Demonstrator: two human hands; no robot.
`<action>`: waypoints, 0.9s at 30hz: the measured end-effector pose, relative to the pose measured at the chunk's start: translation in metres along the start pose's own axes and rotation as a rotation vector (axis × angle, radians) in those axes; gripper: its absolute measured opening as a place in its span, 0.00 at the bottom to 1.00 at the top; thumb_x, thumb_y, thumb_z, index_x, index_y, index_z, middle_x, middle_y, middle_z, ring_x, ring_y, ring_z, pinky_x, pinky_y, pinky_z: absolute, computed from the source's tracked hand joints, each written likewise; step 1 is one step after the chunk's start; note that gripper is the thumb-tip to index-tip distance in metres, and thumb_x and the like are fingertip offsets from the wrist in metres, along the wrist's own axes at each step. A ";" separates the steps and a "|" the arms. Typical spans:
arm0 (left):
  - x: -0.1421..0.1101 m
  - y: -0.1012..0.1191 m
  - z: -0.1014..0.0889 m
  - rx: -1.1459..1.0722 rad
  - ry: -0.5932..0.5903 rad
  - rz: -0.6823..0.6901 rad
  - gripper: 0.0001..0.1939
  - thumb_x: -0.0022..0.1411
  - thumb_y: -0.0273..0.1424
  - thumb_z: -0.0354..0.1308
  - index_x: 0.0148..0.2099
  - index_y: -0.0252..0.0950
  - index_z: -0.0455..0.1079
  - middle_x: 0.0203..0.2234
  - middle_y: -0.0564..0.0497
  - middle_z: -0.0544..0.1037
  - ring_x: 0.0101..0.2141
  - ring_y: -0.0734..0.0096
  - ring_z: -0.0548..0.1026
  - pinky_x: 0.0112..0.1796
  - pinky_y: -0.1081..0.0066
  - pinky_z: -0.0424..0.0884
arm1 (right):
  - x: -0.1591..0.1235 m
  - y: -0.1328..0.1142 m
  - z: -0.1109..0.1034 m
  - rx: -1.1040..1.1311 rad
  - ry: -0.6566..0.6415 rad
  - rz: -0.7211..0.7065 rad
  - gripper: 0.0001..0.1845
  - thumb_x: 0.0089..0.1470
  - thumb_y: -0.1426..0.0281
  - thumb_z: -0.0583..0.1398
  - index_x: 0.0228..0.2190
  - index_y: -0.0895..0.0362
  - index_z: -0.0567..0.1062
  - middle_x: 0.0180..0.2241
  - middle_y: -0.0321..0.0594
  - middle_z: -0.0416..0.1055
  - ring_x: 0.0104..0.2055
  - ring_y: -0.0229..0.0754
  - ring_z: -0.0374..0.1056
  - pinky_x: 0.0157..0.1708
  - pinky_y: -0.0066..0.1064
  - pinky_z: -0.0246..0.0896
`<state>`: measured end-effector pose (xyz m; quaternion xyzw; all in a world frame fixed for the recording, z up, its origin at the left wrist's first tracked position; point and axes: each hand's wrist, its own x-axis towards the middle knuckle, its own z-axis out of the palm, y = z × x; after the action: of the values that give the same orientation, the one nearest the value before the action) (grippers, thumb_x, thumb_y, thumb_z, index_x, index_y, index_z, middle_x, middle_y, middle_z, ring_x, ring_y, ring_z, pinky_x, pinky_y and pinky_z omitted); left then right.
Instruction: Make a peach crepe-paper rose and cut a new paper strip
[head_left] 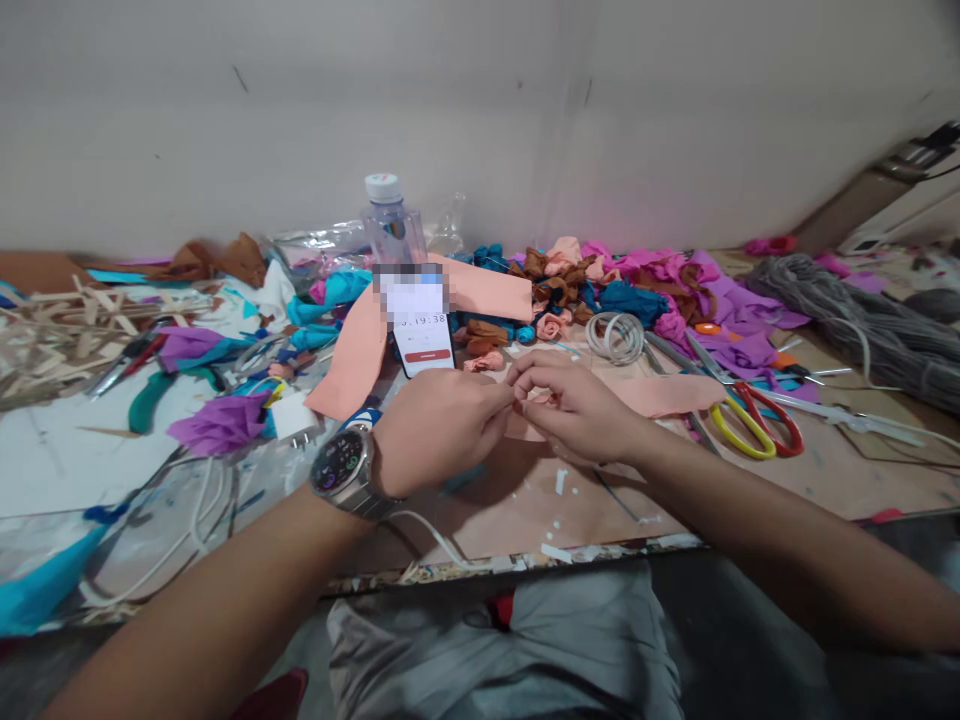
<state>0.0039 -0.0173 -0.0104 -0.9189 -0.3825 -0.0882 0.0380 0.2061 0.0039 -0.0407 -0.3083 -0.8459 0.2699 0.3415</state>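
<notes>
your left hand (442,425) and right hand (576,408) pinch fingertips closed around a small peach crepe-paper piece (546,398) above the table (495,525), seemingly unfinished, with rolled paper roses (552,326) done behind and a peach strip (480,287) unrolled.

Left forearm (225,580) entering from lower left, right forearm (757,525) from lower right, both bare, converging at centre, left hand (444,425) back uppermost with fingers curled inward, right hand (574,408) with fingers bent, both hands' fingertips pinched close together.
</notes>
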 end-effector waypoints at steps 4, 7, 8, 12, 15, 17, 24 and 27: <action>0.001 -0.001 0.000 0.054 0.031 0.067 0.13 0.69 0.29 0.48 0.34 0.34 0.72 0.28 0.48 0.79 0.30 0.64 0.77 0.28 0.66 0.59 | 0.000 -0.001 -0.004 0.034 -0.023 0.046 0.09 0.55 0.80 0.58 0.27 0.56 0.71 0.40 0.41 0.73 0.45 0.44 0.67 0.49 0.38 0.60; 0.001 -0.003 0.000 0.050 0.042 0.087 0.13 0.69 0.29 0.49 0.35 0.34 0.72 0.29 0.48 0.80 0.30 0.65 0.77 0.29 0.67 0.60 | 0.000 -0.003 -0.006 0.038 -0.033 0.063 0.09 0.55 0.79 0.56 0.27 0.56 0.70 0.39 0.42 0.71 0.45 0.45 0.66 0.49 0.39 0.60; 0.001 -0.003 0.000 0.041 0.043 0.087 0.13 0.69 0.29 0.49 0.35 0.35 0.73 0.29 0.48 0.80 0.30 0.65 0.77 0.29 0.67 0.60 | 0.000 -0.003 -0.006 0.038 -0.038 0.064 0.09 0.55 0.79 0.56 0.26 0.56 0.70 0.39 0.41 0.71 0.45 0.44 0.66 0.49 0.39 0.59; 0.001 -0.005 0.003 -0.023 0.049 0.078 0.13 0.70 0.30 0.49 0.37 0.35 0.74 0.30 0.48 0.81 0.31 0.66 0.77 0.30 0.68 0.61 | 0.001 -0.003 -0.006 0.046 -0.055 0.065 0.09 0.54 0.79 0.55 0.26 0.56 0.68 0.38 0.41 0.70 0.44 0.44 0.66 0.48 0.39 0.59; 0.002 -0.007 0.005 -0.083 0.048 0.030 0.15 0.70 0.32 0.49 0.35 0.35 0.75 0.29 0.48 0.81 0.29 0.67 0.76 0.30 0.69 0.60 | 0.000 0.001 -0.006 0.054 -0.029 0.062 0.09 0.53 0.80 0.56 0.27 0.56 0.70 0.38 0.40 0.70 0.44 0.44 0.66 0.48 0.38 0.59; 0.002 -0.010 0.006 -0.119 0.048 -0.013 0.16 0.70 0.34 0.50 0.34 0.35 0.76 0.28 0.47 0.81 0.28 0.68 0.76 0.29 0.69 0.59 | -0.001 0.004 -0.006 0.049 -0.001 0.067 0.08 0.53 0.80 0.57 0.30 0.56 0.73 0.38 0.40 0.70 0.44 0.44 0.67 0.47 0.37 0.60; 0.005 -0.018 0.005 -0.205 0.021 -0.056 0.17 0.70 0.36 0.50 0.35 0.34 0.77 0.26 0.48 0.79 0.25 0.71 0.71 0.29 0.70 0.58 | -0.002 0.010 -0.006 0.060 0.042 0.069 0.07 0.54 0.78 0.57 0.30 0.56 0.75 0.38 0.41 0.71 0.43 0.44 0.68 0.47 0.38 0.62; 0.005 -0.019 0.005 -0.233 0.017 -0.057 0.17 0.70 0.36 0.50 0.34 0.34 0.76 0.26 0.48 0.78 0.24 0.72 0.71 0.29 0.70 0.57 | -0.002 0.010 -0.006 0.058 0.047 0.052 0.09 0.54 0.79 0.57 0.31 0.56 0.76 0.39 0.41 0.72 0.44 0.44 0.69 0.46 0.38 0.63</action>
<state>-0.0050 0.0001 -0.0145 -0.9052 -0.3952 -0.1407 -0.0685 0.2151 0.0106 -0.0450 -0.3265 -0.8211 0.2958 0.3629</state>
